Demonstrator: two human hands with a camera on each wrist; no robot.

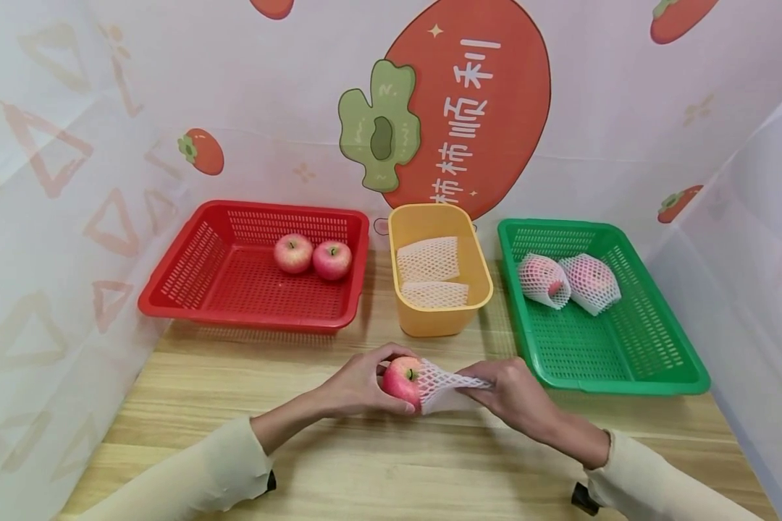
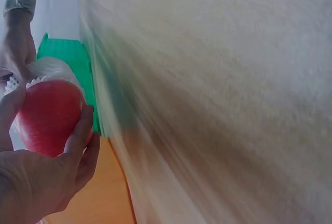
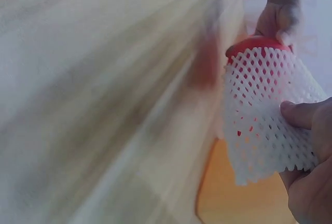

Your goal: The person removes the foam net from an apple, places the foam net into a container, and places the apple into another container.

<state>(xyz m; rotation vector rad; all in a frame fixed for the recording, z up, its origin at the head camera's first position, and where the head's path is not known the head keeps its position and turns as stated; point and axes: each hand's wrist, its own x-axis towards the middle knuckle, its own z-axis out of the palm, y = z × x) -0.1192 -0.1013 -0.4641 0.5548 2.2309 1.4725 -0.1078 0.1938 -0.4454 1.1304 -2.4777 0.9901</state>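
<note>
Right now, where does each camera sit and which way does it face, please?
Head: on the head, looking forward and down at left hand, right hand, sleeves and tabletop.
Left wrist: worn there, facing apple and tabletop; left hand near, right hand beyond.
Right wrist: worn there, facing foam net and tabletop; right hand near, left hand beyond.
Wrist views share the apple.

1. The foam net [image 1: 435,382] partly hides one side of the apple [image 1: 400,380].
2. Edges of wrist views cut the left hand [image 2: 46,177] and the right hand [image 3: 314,190].
3. The table [image 2: 233,105] is blurred in both these views.
</note>
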